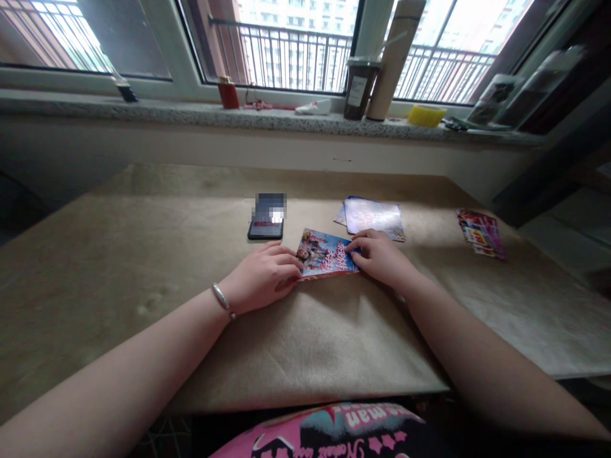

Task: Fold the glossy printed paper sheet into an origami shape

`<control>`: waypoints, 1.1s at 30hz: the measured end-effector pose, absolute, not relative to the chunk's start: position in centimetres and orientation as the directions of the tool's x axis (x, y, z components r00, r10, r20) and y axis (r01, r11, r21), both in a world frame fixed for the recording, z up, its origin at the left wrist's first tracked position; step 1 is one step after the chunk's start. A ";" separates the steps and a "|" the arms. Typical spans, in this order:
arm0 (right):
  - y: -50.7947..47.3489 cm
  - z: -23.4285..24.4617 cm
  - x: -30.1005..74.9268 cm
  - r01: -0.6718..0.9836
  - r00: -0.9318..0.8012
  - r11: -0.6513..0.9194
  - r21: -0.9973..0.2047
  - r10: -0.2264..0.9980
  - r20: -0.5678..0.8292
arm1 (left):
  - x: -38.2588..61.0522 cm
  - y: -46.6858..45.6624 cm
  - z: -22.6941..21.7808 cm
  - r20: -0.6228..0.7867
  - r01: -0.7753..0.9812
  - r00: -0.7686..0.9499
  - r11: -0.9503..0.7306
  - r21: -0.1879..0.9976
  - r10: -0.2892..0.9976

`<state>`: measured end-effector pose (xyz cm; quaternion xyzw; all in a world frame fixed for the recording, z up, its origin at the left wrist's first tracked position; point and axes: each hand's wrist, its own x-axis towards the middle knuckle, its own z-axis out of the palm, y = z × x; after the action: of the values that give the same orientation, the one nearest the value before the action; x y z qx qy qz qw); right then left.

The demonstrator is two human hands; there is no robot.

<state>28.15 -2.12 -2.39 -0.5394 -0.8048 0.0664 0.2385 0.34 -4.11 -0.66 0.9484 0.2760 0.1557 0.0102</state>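
Note:
A colourful printed booklet, blue with red lettering and pictured figures, lies on the table in front of me. My left hand, with a silver bracelet at its wrist, grips the booklet's left edge between thumb and fingers. At the opposite edge, my right hand has its thumb and fingers closed on the booklet's right side. Just beyond the right hand lie several overlapping pale-blue printed sheets. A dark phone rests past my left hand, its screen partly blurred out.
Several red and purple printed cards lie at the table's right side. Along the stone windowsill stand a red lighter-like container, a dark lidded cup, a cardboard tube and a yellow object.

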 end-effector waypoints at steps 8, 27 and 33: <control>-2.1 -2.2 27.9 0.735 -0.449 0.542 -0.407 0.839 0.306 | -0.4 -3.7 -0.3 0.234 0.646 0.732 -0.761 0.061 0.640; -2.8 -1.7 26.9 0.777 -0.322 0.347 -0.525 0.936 0.142 | -0.1 -3.2 -1.0 0.157 0.834 0.437 -0.465 0.297 0.885; -2.2 -2.9 26.2 0.815 -0.227 0.263 -0.516 0.965 0.134 | -0.2 -3.2 -1.5 0.204 0.791 0.517 -0.555 0.256 0.831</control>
<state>26.22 -2.16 -2.87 -0.5822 -0.7643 0.1714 0.2181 -0.21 -3.15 -1.46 0.8685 0.4670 0.1527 0.0655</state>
